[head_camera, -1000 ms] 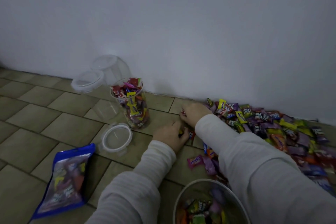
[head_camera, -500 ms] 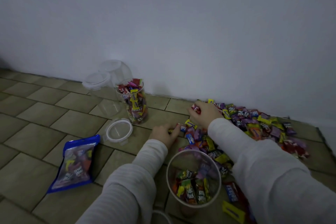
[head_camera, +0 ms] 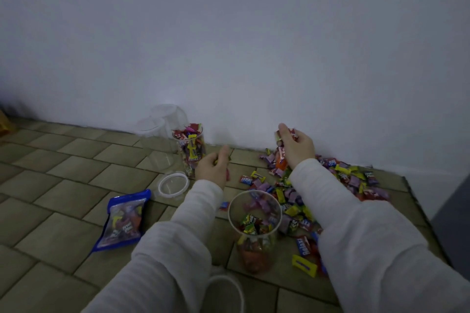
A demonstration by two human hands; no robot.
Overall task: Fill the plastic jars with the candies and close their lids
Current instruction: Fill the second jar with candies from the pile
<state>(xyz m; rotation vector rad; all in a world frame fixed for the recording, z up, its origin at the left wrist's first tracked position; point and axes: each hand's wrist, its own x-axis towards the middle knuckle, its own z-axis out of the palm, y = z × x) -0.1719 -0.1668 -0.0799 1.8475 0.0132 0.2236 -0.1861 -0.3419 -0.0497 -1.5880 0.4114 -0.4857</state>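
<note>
We're seeing, far left, a blue-edged clear plastic candy bag [head_camera: 123,221] lying flat on the tan tiled floor [head_camera: 58,180], part full of wrapped sweets. Just right of it, a clear round lid with a white rim [head_camera: 173,185] is lying flat on the floor. Behind that, 2 empty clear plastic jars [head_camera: 159,134] are standing by the white wall [head_camera: 229,33]. A 3rd tall clear jar packed to the brim with candies [head_camera: 189,151] is standing upright beside them, open, no lid on.

Our left hand [head_camera: 213,168] is hovering just right of the full jar, fingers curled round a few wrapped candies; grip is closed on them. Below it, the near clear open jar [head_camera: 255,226] is standing upright between our 2 white sleeves, roughly half full. At the bottom edge a blurred white-rimmed lid [head_camera: 225,292] is showing.

Our right hand [head_camera: 296,145] is raised above the far end of the loose pile of multicoloured wrapped candies [head_camera: 318,193], clenched on a bunch of them. The pile is spreading over the floor along the wall, touching the near jar's right side.
</note>
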